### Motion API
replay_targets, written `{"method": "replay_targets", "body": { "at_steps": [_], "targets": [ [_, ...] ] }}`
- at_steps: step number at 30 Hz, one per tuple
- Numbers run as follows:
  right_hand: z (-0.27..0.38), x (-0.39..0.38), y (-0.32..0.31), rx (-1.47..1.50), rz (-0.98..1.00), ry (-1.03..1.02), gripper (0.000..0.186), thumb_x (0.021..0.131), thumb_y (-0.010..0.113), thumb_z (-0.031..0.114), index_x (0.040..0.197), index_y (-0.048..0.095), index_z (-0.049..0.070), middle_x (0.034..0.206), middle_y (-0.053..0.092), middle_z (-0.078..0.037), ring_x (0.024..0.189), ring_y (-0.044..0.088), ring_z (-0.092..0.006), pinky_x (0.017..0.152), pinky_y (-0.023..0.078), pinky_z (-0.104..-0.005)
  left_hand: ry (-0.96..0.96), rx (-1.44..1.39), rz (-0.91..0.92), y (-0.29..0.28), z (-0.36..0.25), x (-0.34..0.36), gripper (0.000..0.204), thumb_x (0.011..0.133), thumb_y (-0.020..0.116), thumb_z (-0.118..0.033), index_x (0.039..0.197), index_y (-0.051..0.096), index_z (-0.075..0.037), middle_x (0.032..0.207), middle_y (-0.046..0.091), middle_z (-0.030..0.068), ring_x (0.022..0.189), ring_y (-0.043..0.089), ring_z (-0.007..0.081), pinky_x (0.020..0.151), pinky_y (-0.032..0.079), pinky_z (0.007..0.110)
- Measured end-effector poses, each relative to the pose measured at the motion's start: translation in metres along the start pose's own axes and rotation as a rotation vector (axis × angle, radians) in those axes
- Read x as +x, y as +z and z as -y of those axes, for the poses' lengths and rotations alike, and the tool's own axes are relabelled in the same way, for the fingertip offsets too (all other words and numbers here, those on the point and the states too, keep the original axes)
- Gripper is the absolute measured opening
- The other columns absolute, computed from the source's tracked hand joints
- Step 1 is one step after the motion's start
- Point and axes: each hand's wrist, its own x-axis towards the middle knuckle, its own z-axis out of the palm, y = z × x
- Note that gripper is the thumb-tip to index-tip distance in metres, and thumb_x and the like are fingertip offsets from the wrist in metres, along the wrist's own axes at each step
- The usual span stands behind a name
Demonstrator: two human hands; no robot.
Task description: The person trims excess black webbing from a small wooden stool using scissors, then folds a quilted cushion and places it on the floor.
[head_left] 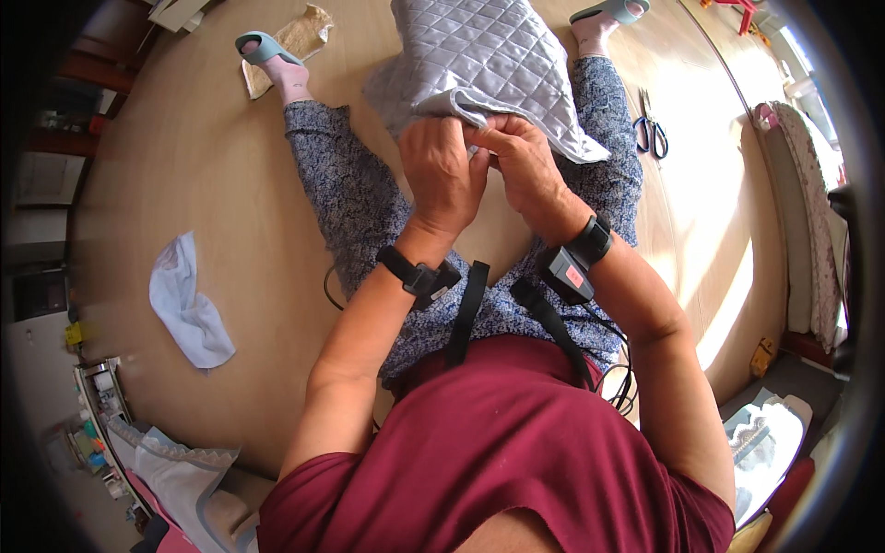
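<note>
A pale grey quilted cloth (489, 55) with diamond stitching hangs between my knees, its near edge folded up. My left hand (441, 170) is closed on that folded edge, with the thumb pointing toward the other hand. Close beside it, my right hand (525, 158) pinches the same edge, fingers curled and thumb across. The two thumbs almost meet under the fold. Whether something small, such as a needle, sits between the fingertips is too fine to make out. Each wrist carries a black strap with a small box.
Scissors (651, 129) with dark handles lie on the floor to the right of my right leg. A light blue cloth (189, 304) is on the floor at left. A tan and white piece of fabric (300, 46) lies by my left foot. A cushioned seat (802, 221) stands far right.
</note>
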Motion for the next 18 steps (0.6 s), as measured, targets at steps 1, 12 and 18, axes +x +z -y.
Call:
{"method": "replay_targets", "body": {
  "at_steps": [1,12,18],
  "targets": [
    [0.001,-0.001,-0.001,0.009,0.002,-0.012,0.012,0.081,0.072,0.006,0.087,0.064,0.001,0.081,0.067,-0.006,0.067,0.058,-0.0102,0.062,0.045,-0.0228,0.028,-0.003,-0.02,0.0,0.0,0.001,0.025,0.076,0.074,-0.016,0.09,0.055,-0.007,0.085,0.057,0.0115,0.085,0.054,0.0344,0.079,0.041,0.047],
    [0.017,-0.013,-0.113,-1.549,-0.244,-0.442,0.067,0.074,0.08,0.021,0.134,0.053,0.01,0.127,0.06,-0.017,0.099,0.067,-0.0384,0.083,0.053,-0.0472,-0.149,-0.144,0.041,-0.04,0.035,0.039,0.01,0.078,0.073,-0.003,0.085,0.066,-0.004,0.082,0.067,0.0107,0.081,0.063,0.0318,0.072,0.05,0.041],
    [0.062,0.029,-0.146,-1.54,-0.414,-0.506,0.02,0.085,0.061,0.013,0.102,0.072,0.012,0.091,0.071,-0.015,0.088,0.068,-0.0373,0.077,0.054,-0.0453,-0.152,0.048,0.039,-0.07,0.077,0.071,0.012,0.081,0.074,-0.005,0.088,0.065,-0.002,0.079,0.066,0.013,0.076,0.064,0.0308,0.068,0.05,0.039]
  ]
}}
